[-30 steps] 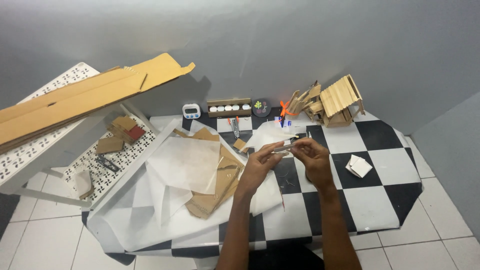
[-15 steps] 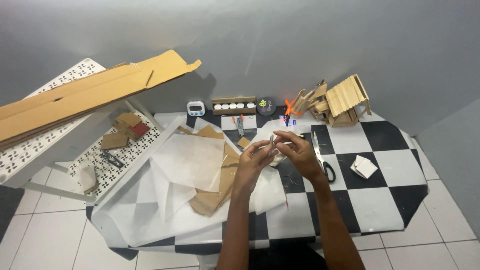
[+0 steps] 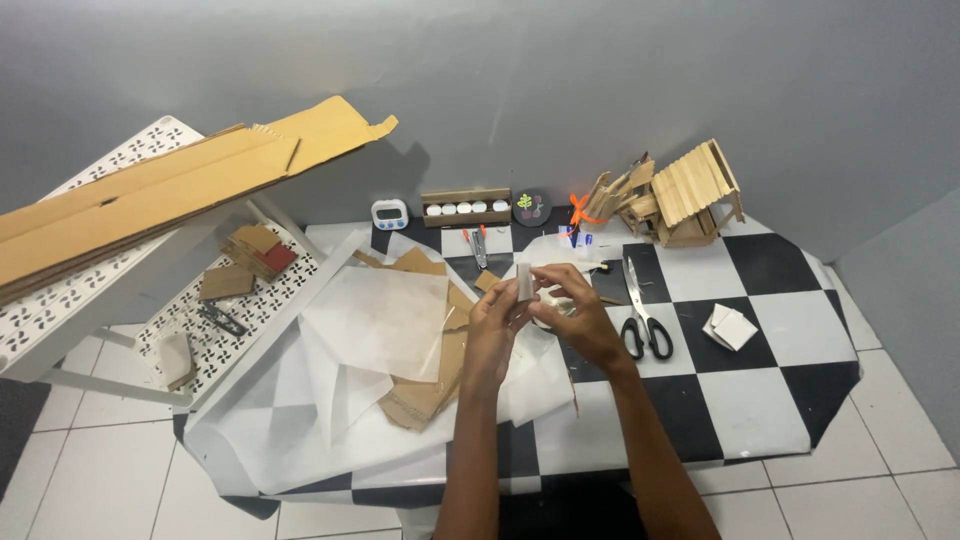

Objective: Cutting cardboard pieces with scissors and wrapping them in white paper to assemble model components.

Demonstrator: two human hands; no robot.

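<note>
Both my hands meet above the middle of the black-and-white checkered table (image 3: 790, 400). My left hand (image 3: 495, 325) pinches a small pale flat piece (image 3: 524, 281) upright between its fingertips. My right hand (image 3: 580, 315) curls over a small whitish object beside it; what that object is cannot be made out. Black-handled scissors (image 3: 640, 320) lie on the table just right of my right hand. Sheets of translucent white paper (image 3: 375, 320) and brown cardboard pieces (image 3: 430, 385) lie under and left of my left hand.
A small wooden-stick house (image 3: 690, 195) stands at the back right. A digital timer (image 3: 389, 213), a wooden holder of small white pots (image 3: 465, 208) and orange-handled pliers (image 3: 478, 245) line the back. Small white squares (image 3: 730, 327) lie at right. A long cardboard sheet (image 3: 150, 190) rests on a white perforated shelf (image 3: 110, 290) at left.
The scissors have left my right hand and now lie on the table. My hands have drawn together and lifted the small pale piece.
</note>
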